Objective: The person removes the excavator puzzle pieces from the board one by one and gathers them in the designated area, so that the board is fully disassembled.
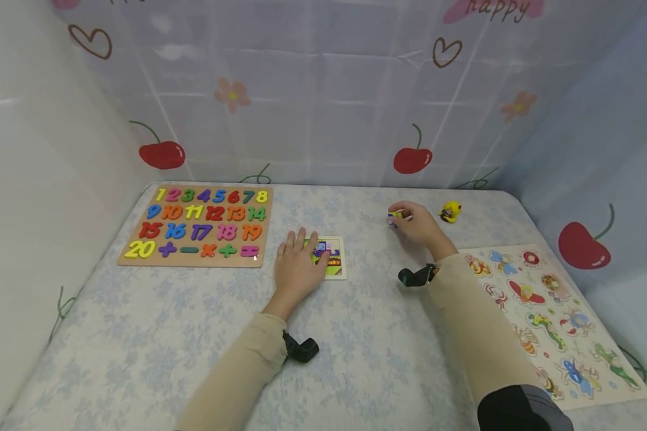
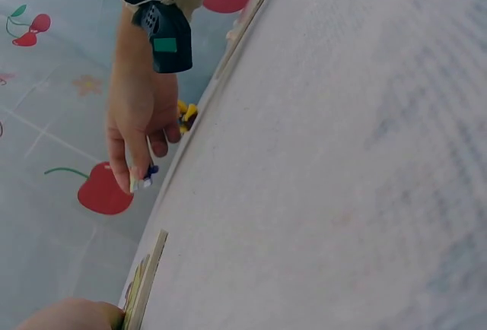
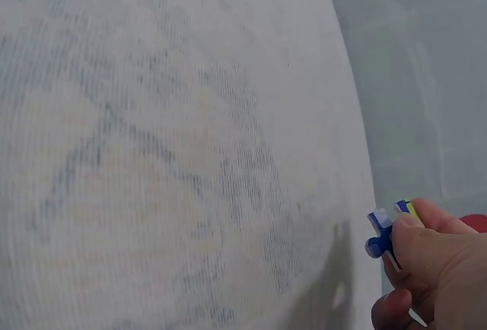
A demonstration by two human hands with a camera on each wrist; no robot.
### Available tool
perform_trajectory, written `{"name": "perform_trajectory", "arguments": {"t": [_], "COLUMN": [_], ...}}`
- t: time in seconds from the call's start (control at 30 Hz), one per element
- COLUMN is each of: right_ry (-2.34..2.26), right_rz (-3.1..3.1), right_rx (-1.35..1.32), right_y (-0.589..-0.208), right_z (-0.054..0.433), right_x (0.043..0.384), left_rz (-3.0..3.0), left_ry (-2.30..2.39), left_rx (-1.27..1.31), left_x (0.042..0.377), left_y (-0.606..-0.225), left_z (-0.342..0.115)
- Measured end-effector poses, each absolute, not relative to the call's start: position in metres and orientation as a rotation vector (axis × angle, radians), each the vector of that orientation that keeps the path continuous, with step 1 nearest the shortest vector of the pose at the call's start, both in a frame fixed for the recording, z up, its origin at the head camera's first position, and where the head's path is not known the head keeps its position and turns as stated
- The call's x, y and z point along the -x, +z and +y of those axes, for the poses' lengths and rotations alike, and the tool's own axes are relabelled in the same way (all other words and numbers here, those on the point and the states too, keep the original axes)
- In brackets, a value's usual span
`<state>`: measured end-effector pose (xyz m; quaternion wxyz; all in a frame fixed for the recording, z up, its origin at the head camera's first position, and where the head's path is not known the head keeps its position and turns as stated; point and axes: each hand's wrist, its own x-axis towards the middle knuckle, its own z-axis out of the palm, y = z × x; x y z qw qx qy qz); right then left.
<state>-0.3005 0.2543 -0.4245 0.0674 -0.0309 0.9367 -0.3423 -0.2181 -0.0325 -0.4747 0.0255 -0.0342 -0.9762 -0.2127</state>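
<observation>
My left hand rests on a small jigsaw board with a pale frame, its fingers laid over the left part. A purple, green and yellow picture shows beside the thumb; the rest is covered. Further right, my right hand pinches a small blue, white and yellow jigsaw piece between thumb and fingers, just above the table. Whether it is one piece or two together, I cannot tell. In the left wrist view, the board's edge lies by the left hand, and the right hand hangs fingers down.
A wooden number board with coloured numerals and signs lies at the left. Beyond the right hand sits a small yellow toy. A sheet of cartoon figures lies along the right edge, under the right sleeve. Printed curtains hang behind.
</observation>
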Motion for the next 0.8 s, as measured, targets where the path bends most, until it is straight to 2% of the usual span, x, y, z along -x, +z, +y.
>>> {"name": "perform_trajectory", "arguments": {"t": [0.23,0.8], "right_ry": [-0.987,-0.876], "right_rz": [2.816,2.710], "right_rx": [0.025,0.046], "right_y": [-0.430,-0.421], "right_z": [0.274,0.280], "right_x": [0.301,0.277], "left_rz": [-3.028,-3.036], "left_ry": [-0.657,-0.674], "left_rx": [0.103,0.120], "left_x": [0.217,0.218], "left_y": [-0.474,-0.476], "left_z": [-0.033,-0.034]}}
